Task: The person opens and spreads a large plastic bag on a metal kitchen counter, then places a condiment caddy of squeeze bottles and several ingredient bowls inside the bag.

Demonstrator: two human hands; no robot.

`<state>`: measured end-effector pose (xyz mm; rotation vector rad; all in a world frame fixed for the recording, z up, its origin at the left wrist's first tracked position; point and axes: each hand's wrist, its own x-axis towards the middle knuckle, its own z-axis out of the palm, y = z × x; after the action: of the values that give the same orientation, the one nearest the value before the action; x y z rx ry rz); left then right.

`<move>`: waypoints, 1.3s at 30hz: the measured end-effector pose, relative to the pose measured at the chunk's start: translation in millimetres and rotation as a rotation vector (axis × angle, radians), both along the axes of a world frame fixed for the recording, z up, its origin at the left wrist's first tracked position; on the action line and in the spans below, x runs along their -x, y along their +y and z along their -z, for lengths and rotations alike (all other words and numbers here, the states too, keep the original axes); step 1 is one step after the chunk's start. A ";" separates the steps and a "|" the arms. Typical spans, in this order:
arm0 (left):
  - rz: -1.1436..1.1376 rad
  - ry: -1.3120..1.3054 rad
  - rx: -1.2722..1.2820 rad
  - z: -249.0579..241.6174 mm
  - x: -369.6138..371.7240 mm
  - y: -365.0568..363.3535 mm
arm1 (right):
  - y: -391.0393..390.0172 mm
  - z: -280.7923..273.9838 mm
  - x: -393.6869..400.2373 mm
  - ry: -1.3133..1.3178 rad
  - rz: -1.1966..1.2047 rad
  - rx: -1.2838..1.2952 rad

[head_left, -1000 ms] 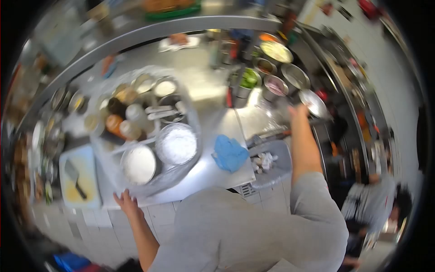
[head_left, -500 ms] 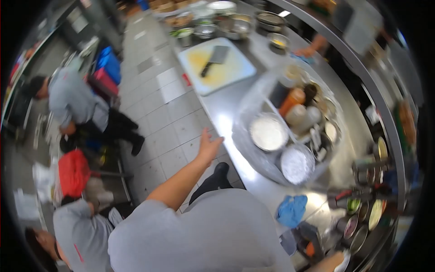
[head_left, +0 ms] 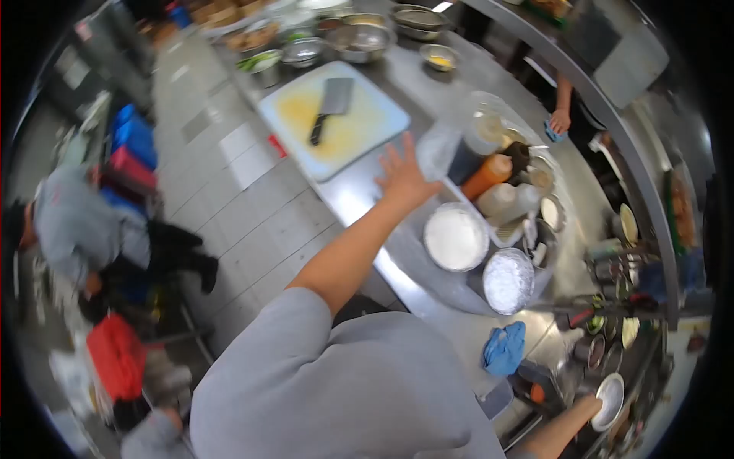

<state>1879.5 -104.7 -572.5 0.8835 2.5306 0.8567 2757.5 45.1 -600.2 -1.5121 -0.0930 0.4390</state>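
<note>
My left hand (head_left: 403, 177) reaches over the steel counter with fingers spread, holding nothing. It is between the white cutting board (head_left: 287, 115), where a cleaver (head_left: 336, 97) lies, and a group of squeeze bottles, including an orange one (head_left: 487, 176). Two round tubs stand near that arm, one with white contents (head_left: 456, 237) and one that looks covered in crinkled wrap (head_left: 508, 281). At the lower right, my right hand (head_left: 587, 408) is closed at the edge of a white bowl (head_left: 609, 401); its fingers are partly hidden.
A blue cloth (head_left: 504, 348) lies on the counter near my body. Metal bowls (head_left: 361, 40) stand at the far end. Across the counter a person's hand (head_left: 560, 121) holds a blue cloth. Another person (head_left: 84, 222) bends at the left. A steel shelf rail (head_left: 650, 153) overhangs the right side.
My left hand has moved forward and right, from beside the counter's edge to over it. The white bowl at my right hand now shows plainly. The clear plastic around the tubs and bottles has shifted.
</note>
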 end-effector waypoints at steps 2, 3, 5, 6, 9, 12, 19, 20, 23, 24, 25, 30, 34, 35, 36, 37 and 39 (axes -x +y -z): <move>0.024 -0.076 0.091 17.1 25.9 15.3 | -22.6 -12.5 12.1 0.045 0.043 -0.130; 0.021 -0.181 -0.118 49.0 39.8 17.0 | -31.9 -12.4 16.3 0.074 0.036 -0.205; 0.041 -0.318 -0.310 75.6 66.4 15.8 | -57.7 -7.3 25.0 0.131 -0.019 -0.333; 0.046 -0.454 -0.274 80.7 75.9 13.9 | -81.7 -32.1 88.3 0.102 -0.064 -0.254; 0.023 -0.478 -0.412 150.4 108.0 27.8 | -144.3 -80.9 235.9 0.135 -0.307 -0.195; 0.048 -0.933 -0.446 142.1 126.2 9.3 | -174.9 -93.8 338.3 0.198 -0.504 -0.179; 0.004 -0.017 -0.514 138.2 98.4 40.1 | -179.9 -101.7 636.2 0.443 -0.883 -0.023; -0.004 -0.026 -0.525 118.6 93.3 44.9 | -176.7 -94.0 662.6 0.462 -0.942 -0.020; 0.202 0.134 -0.290 82.0 101.6 50.6 | -170.8 -62.5 721.9 0.478 -1.065 0.057; 0.288 -0.055 -0.090 82.1 111.1 52.8 | -171.7 -54.3 737.4 0.472 -1.075 0.054; 0.373 -0.246 0.111 83.2 120.2 53.0 | -172.8 -47.1 751.3 0.497 -1.109 0.084; 0.368 -0.166 -0.009 96.3 163.5 26.2 | -185.8 -56.8 806.7 0.349 -1.199 0.145; 0.387 -0.034 -0.098 142.1 168.5 12.8 | -174.8 -32.4 812.7 0.424 -1.222 0.216; 0.368 0.004 -0.114 154.8 171.0 13.2 | -171.6 -25.4 811.5 0.511 -1.194 0.253; 0.428 0.005 -0.085 149.2 172.7 7.1 | -169.1 -21.0 809.9 0.597 -1.162 0.288; 0.492 0.006 -0.055 144.2 175.8 1.8 | -168.7 -17.1 809.6 0.595 -1.133 0.266; 0.606 -0.096 0.057 138.5 187.2 3.8 | -172.8 -8.7 810.5 0.613 -1.112 0.277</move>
<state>1692.3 -100.9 -711.0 1.4386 2.0056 0.6050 1947.1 -127.7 -591.4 -1.4136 -0.4047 1.8402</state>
